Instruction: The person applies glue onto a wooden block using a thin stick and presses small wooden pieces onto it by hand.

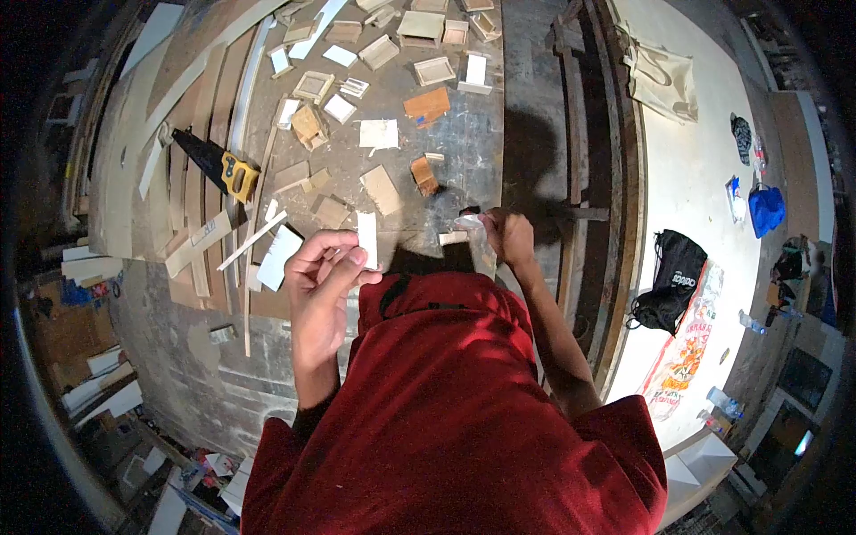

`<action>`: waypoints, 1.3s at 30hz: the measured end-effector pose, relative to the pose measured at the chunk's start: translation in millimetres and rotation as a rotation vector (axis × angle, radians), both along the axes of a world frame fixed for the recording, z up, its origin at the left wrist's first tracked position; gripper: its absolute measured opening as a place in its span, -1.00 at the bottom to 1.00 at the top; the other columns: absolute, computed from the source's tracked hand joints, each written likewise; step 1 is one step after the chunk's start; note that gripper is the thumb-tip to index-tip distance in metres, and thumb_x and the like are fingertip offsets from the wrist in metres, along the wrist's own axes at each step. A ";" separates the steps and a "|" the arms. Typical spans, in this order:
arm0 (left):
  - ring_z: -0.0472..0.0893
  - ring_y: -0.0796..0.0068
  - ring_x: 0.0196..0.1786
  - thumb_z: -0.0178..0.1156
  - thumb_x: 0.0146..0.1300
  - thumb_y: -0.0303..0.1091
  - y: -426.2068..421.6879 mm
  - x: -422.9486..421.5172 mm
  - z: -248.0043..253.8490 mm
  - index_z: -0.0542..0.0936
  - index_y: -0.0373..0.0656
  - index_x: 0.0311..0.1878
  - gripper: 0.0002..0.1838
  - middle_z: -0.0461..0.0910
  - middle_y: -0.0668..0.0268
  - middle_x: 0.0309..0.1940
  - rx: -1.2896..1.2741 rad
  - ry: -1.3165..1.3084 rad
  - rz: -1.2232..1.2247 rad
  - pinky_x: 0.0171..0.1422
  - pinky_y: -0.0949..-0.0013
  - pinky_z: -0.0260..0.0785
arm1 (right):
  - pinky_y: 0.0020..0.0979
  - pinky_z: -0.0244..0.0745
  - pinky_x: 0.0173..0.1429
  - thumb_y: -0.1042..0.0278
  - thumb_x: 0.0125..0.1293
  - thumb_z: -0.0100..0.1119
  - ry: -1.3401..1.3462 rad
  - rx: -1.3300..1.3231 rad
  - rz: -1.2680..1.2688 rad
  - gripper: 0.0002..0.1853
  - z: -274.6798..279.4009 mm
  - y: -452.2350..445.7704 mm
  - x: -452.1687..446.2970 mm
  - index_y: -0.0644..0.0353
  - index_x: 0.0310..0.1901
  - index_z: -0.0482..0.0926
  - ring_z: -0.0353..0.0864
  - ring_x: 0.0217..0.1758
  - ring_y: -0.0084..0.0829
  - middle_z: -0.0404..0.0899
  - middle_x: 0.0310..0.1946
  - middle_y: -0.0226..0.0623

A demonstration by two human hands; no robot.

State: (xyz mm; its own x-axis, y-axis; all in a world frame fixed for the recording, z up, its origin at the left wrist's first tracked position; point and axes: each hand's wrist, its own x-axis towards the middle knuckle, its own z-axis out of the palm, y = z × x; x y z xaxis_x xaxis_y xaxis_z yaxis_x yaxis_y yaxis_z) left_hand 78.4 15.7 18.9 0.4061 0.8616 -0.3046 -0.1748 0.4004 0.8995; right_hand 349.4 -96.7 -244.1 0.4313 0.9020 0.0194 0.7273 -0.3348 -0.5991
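White piece in the left hand, pale item in the right hand.
The left hand [326,283] grips the flat white piece [367,234] between thumb and fingers, raised in front of the red garment [464,410]; the right hand [512,239] has its fingers closed on a small pale item [471,221] of unclear type. A short wood offcut [454,238] is nearest the right hand; a brown block [424,176] lies farther forward on the desk [477,147]. The yellow-handled saw [239,176] is positioned to the left, near long boards [207,111].
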 end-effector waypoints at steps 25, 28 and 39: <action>0.71 0.51 -0.22 0.36 0.22 -0.60 -13.0 20.0 15.8 0.67 -0.36 -0.11 -0.83 0.72 0.18 -0.26 0.096 0.051 -0.142 -0.14 0.42 0.70 | -0.47 0.48 -0.37 0.43 0.27 0.32 0.837 0.647 -0.117 -0.83 235.1 -50.4 -20.9 0.36 -0.18 0.72 0.64 -0.42 -0.42 0.69 -0.43 -0.14; 0.72 0.47 -0.18 0.37 0.21 -0.63 -18.0 25.9 20.2 0.67 -0.38 -0.10 -0.81 0.73 0.15 -0.24 0.168 0.080 -0.157 -0.12 0.41 0.69 | -0.45 0.49 -0.24 0.39 0.05 0.46 0.563 0.658 -0.098 -0.74 248.5 -56.8 -31.9 0.36 -0.24 0.75 0.66 -0.33 -0.38 0.70 -0.35 -0.10; 0.73 0.47 -0.22 0.36 0.23 -0.62 -27.9 37.1 32.2 0.67 -0.40 -0.10 -0.82 0.73 0.10 -0.24 0.257 0.055 -0.164 -0.15 0.43 0.68 | -0.48 0.53 -0.27 0.46 0.11 0.44 0.210 0.766 0.018 -0.79 261.3 -52.7 -43.9 0.37 -0.22 0.73 0.67 -0.32 -0.39 0.69 -0.33 -0.08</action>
